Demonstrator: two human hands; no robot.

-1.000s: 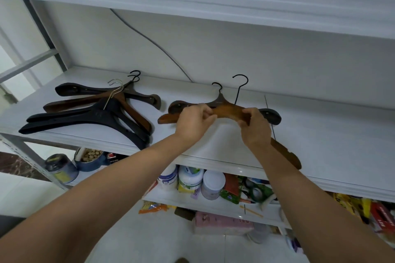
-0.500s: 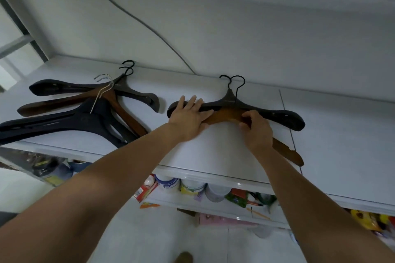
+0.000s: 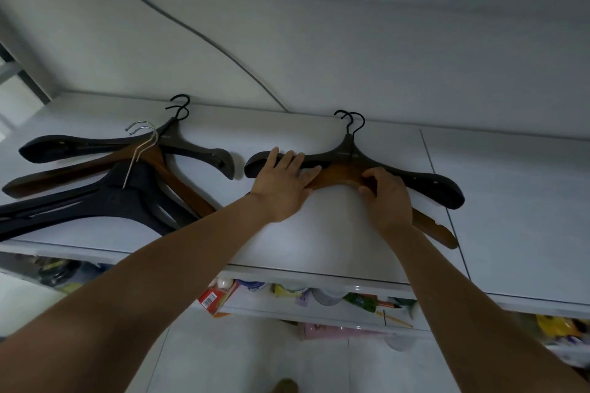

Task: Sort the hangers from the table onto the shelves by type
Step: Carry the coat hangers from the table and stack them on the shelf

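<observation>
The left hand (image 3: 281, 183) lies flat, fingers straight, on the brown wooden hanger (image 3: 338, 174). The right hand (image 3: 388, 201) grips its middle with curled fingers. This hanger lies on a black hanger (image 3: 431, 185) on the white shelf (image 3: 510, 217).

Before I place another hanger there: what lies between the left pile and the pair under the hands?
Only bare white shelf, seen in the head view.

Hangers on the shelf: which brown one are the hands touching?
The brown hanger on the right. The right hand grips its middle and the left hand lies flat on its end. Other brown wood sits untouched in the left pile.
</observation>
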